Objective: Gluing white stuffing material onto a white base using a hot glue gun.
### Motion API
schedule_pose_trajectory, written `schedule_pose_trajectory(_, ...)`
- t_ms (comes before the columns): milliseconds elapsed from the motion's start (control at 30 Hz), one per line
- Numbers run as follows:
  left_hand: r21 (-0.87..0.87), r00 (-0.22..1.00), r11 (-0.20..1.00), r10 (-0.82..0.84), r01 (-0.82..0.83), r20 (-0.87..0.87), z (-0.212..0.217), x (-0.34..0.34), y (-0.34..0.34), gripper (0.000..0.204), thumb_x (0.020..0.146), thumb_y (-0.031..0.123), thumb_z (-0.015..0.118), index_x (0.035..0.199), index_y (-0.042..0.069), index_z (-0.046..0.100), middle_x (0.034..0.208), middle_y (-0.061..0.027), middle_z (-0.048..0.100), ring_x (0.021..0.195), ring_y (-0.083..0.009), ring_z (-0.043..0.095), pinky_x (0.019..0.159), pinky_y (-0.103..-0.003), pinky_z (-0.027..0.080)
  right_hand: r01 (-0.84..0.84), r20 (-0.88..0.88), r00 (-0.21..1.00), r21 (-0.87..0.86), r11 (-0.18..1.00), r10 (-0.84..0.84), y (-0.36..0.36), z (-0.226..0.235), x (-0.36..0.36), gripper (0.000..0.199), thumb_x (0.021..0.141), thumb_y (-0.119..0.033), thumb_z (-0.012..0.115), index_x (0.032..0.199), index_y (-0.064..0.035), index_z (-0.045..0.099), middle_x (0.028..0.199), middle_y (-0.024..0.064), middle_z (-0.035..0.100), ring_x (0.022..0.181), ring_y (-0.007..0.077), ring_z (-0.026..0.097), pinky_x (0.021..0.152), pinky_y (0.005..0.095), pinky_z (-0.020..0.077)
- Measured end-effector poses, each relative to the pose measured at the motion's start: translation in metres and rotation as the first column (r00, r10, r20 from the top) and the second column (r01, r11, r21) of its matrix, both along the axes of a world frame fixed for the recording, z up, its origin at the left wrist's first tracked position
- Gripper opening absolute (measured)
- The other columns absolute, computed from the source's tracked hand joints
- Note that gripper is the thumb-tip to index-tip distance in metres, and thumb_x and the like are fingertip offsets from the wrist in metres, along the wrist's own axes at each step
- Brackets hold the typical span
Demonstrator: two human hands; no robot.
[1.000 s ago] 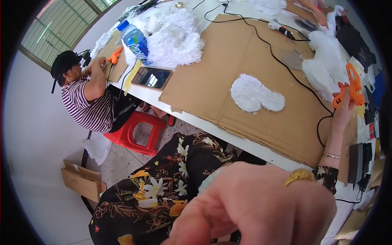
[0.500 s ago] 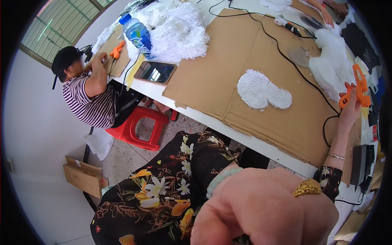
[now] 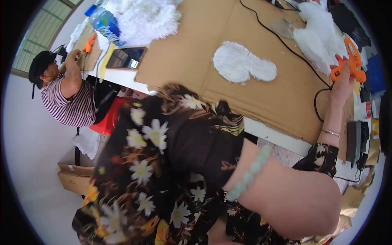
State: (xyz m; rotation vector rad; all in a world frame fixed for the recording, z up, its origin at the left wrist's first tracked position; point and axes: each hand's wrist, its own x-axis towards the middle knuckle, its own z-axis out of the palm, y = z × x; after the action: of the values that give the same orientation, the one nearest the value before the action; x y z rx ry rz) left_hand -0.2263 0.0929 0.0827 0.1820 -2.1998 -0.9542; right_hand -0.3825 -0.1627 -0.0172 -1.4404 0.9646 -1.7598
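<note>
My right hand [image 3: 344,83] grips an orange glue gun [image 3: 356,61] above the right side of the table. A silvery bangle circles that wrist. My left hand [image 3: 300,204] looms large in the lower right, close to me, behind a pale green bead bracelet [image 3: 250,173]. The back of it faces up and its fingers are hidden. On the brown cardboard [image 3: 196,61] lies a flat white fluffy piece [image 3: 241,63], with one wide rounded end and one narrower end. Neither hand touches it.
A black cord [image 3: 281,38] crosses the cardboard. White fluffy material [image 3: 316,36] lies by the glue gun, more [image 3: 143,18] at the far left. A bottle [image 3: 105,25] and phone [image 3: 126,58] stand and lie nearby. A seated person [image 3: 67,92] works at left.
The table and its things have shifted up and left in view. My left hand has turned, hiding its gold ring and fingers, and its sleeve now covers more. My right hand keeps the glue gun.
</note>
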Motion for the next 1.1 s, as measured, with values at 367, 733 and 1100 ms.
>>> schedule_pose_trajectory(367,0.011,0.992,0.999,0.05,-0.051,0.114,0.001,0.049,0.025,0.012,0.077,0.015,0.067,0.081,0.005,0.06,0.078,-0.0094,0.062,0.069,-0.0295,0.06,0.059,-0.039,0.048,-0.016,0.012,1.0,-0.037,0.999,0.016,0.008,0.005,0.007,0.032,0.098,-0.021,0.055,0.119,0.0024,0.054,0.107,0.0164,0.068,0.077,0.019,0.066,0.071,0.0288,0.0511)
schedule_pose_trajectory(733,-0.006,0.969,1.0,0.026,-0.026,0.246,0.003,0.056,0.019,0.015,0.077,0.015,0.068,0.088,0.006,0.063,0.079,-0.0079,0.062,0.071,-0.0283,0.061,0.059,-0.039,0.05,-0.057,0.0,0.998,-0.108,0.992,0.057,-0.001,-0.001,0.001,0.032,0.098,-0.023,0.055,0.118,0.0024,0.056,0.108,0.0161,0.068,0.078,0.0183,0.067,0.072,0.0295,0.0534)
schedule_pose_trajectory(1100,-0.234,0.77,0.971,0.111,0.051,0.629,0.021,0.089,-0.042,0.019,0.076,0.008,0.065,0.095,0.008,0.066,0.078,-0.0067,0.063,0.074,-0.027,0.062,0.061,-0.038,0.052,-0.031,-0.012,0.999,-0.034,0.999,0.031,-0.001,-0.006,-0.003,0.037,0.098,-0.029,0.055,0.116,0.0029,0.056,0.107,0.0133,0.068,0.075,0.0152,0.065,0.066,0.0267,0.0499)
